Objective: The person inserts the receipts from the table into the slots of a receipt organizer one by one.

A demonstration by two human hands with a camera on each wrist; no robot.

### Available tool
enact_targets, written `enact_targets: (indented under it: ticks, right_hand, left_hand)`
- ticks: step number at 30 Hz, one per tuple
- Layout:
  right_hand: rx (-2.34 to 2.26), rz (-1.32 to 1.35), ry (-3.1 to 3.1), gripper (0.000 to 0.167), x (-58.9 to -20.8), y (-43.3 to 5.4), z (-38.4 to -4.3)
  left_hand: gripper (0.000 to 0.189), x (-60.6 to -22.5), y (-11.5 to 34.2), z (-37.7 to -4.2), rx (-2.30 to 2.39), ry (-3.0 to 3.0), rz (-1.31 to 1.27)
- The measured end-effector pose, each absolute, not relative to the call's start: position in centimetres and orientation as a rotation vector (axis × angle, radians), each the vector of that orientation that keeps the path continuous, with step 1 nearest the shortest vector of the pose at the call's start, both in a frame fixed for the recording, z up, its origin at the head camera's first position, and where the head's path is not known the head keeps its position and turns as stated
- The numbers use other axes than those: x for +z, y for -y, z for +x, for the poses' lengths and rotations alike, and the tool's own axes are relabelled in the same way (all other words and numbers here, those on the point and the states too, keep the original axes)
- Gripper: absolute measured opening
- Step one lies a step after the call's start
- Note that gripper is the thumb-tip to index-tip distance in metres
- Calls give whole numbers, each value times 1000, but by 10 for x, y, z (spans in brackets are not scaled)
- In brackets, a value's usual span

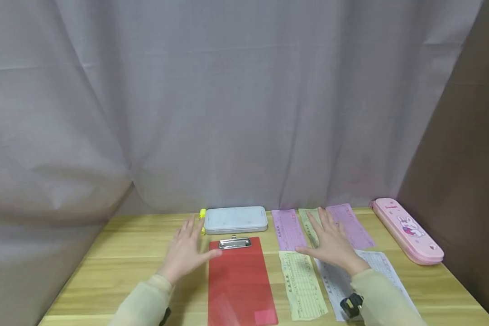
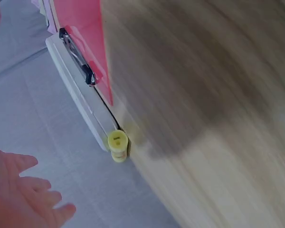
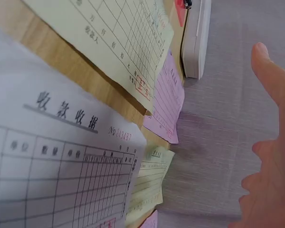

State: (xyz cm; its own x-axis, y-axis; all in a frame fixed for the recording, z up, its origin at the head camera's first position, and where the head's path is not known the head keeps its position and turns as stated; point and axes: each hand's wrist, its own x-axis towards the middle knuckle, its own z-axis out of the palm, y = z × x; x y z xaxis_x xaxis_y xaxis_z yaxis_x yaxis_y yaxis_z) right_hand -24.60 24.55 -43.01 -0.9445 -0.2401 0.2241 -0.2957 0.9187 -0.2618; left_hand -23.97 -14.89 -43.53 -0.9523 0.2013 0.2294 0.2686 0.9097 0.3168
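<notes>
Presently, your left hand (image 1: 185,253) and your right hand (image 1: 332,242) are both spread and grasp nothing. Between them, one clipboard (image 1: 240,283) lies on the table (image 1: 114,267); near and below your right hand lie five slips (image 1: 303,285): two purple, two green, one white.

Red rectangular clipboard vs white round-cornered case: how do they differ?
The red rectangular clipboard is thin; the white, round-cornered case is thicker. The clipboard carries a shiny metal clip; the case shows none. The clipboard runs front to back; the case lies crosswise behind. Both lie flat on the wooden table.
</notes>
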Motion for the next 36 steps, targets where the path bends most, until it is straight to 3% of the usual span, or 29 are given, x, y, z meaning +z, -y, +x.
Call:
enact_targets:
  ticks: [8, 29, 36]
  right_hand:
    - [467, 458, 2900, 105, -433, -239, -262]
    - [666, 486, 2997, 88, -445, -235, -299]
    - [758, 484, 2980, 83, -454, -226, -317]
  left_hand:
    - [110, -438, 136, -251, -641, 2856, -439]
    - [49, -461, 98, -280, -688, 2750, -759]
    - [42, -469, 86, -289, -841, 2768, -804]
